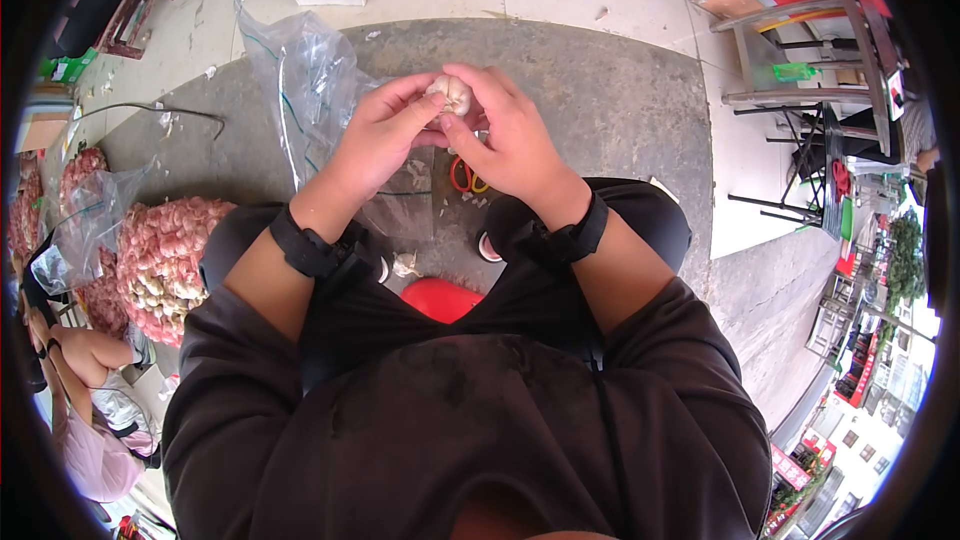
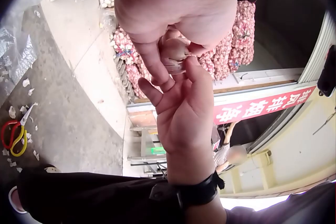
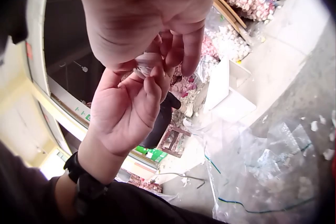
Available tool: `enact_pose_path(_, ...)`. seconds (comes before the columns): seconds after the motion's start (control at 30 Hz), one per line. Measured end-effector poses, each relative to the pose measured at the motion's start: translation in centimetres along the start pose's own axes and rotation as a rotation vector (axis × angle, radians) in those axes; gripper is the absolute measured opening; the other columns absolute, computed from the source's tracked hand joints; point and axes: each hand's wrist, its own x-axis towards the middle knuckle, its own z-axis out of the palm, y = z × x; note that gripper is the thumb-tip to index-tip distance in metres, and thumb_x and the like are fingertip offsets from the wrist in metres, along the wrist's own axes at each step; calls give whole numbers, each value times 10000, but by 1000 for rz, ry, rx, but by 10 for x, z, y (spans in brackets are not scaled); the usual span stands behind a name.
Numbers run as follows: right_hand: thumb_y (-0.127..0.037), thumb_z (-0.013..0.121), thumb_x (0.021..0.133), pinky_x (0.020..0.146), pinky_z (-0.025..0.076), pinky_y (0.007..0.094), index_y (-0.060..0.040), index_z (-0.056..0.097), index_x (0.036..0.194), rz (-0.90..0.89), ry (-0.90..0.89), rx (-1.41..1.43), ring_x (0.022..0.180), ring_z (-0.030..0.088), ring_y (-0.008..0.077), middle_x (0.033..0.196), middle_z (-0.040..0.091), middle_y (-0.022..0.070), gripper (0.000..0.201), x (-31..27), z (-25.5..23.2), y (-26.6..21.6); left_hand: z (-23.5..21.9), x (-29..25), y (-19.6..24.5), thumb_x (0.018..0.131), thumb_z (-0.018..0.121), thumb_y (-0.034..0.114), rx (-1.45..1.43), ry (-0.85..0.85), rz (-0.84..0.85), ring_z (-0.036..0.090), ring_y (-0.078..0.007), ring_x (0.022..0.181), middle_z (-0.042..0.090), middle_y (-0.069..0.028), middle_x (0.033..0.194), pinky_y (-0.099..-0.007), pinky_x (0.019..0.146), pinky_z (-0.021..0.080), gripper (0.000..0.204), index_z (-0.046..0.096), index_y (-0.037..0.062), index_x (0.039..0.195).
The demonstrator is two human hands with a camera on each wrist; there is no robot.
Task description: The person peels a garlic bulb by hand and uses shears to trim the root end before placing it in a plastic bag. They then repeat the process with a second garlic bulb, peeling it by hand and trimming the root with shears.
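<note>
A whitish garlic bulb (image 1: pixel 452 96) is held up between both hands above the floor in the head view. My left hand (image 1: pixel 395 118) grips it from the left, with the thumb laid on its front. From the right, my right hand (image 1: pixel 505 130) curls its fingers round the bulb, thumb near its lower side. In the left wrist view the garlic bulb (image 2: pixel 174 53) is partly covered by fingers of both hands. Fingers also hide much of the bulb (image 3: pixel 149 62) in the right wrist view.
Scissors with red and yellow handles (image 1: pixel 470 178) lie on the floor among peel scraps. A clear plastic bag (image 1: pixel 305 70) spreads at the left. Net sacks of garlic (image 1: pixel 165 250) stand beside the left leg. A red seat (image 1: pixel 440 300) shows between the legs. Another person (image 1: pixel 95 390) is at far left.
</note>
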Motion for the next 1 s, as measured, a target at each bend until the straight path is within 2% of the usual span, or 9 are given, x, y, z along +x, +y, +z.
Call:
enact_pose_path(0.13,-164,649,818,709,537,401,17,529,1228,-102,9,-82,795,638,366,1016,597,205,464,-3,5,8,-1,-2,-1,994,502,129,127,-57,-3,652,-153,950,652,-100,1064,-283,788,580,285,584,-51,1200)
enact_pose_path(0.23,-154,612,793,700,541,432,34,542,1198,-120,10,-148,789,636,411,958,619,234,452,-4,10,8,0,-3,-2,992,498,133,119,-55,-122,649,-137,918,650,-87,1007,-281,777,578,257,594,-50,1145)
enact_pose_path(0.33,-150,589,770,679,547,442,54,553,1174,-72,21,-257,752,644,405,867,626,239,454,-6,19,6,8,-4,-5,988,471,119,35,32,-189,640,-123,853,645,-77,962,-271,732,559,238,602,-39,1108)
enact_pose_path(0.43,-120,571,776,691,541,466,20,552,1189,-24,-17,-323,771,640,419,894,632,229,437,-7,24,5,1,-1,-20,986,439,154,84,5,-190,630,-150,952,644,-95,1074,-288,839,523,334,561,-41,1229)
enact_pose_path(0.53,-113,585,766,671,543,464,30,554,1188,-38,-34,-387,747,639,408,865,627,219,447,-7,29,4,15,-7,-23,992,406,150,71,153,-169,617,-164,997,636,-101,1098,-295,884,501,332,555,-32,1225)
enact_pose_path(0.63,-109,591,762,671,547,450,38,555,1188,-20,-89,-422,745,642,398,857,626,221,452,-7,29,0,8,-6,-31,997,391,152,65,126,-184,608,-174,1022,625,-104,1122,-301,902,491,328,543,-22,1230)
enact_pose_path(0.73,-100,589,759,668,549,441,42,556,1188,-35,-89,-441,739,643,392,855,627,220,453,-6,31,0,14,-8,-31,965,386,128,31,175,-166,592,-141,963,632,-89,1057,-278,855,476,320,576,-34,1163)
enact_pose_path(1.0,-147,610,742,626,556,424,89,557,1152,-86,-72,-467,694,655,373,780,619,232,476,-7,32,5,16,-9,-31,959,382,116,18,198,-187,589,-147,918,632,-86,1003,-281,823,473,307,595,-30,1124)
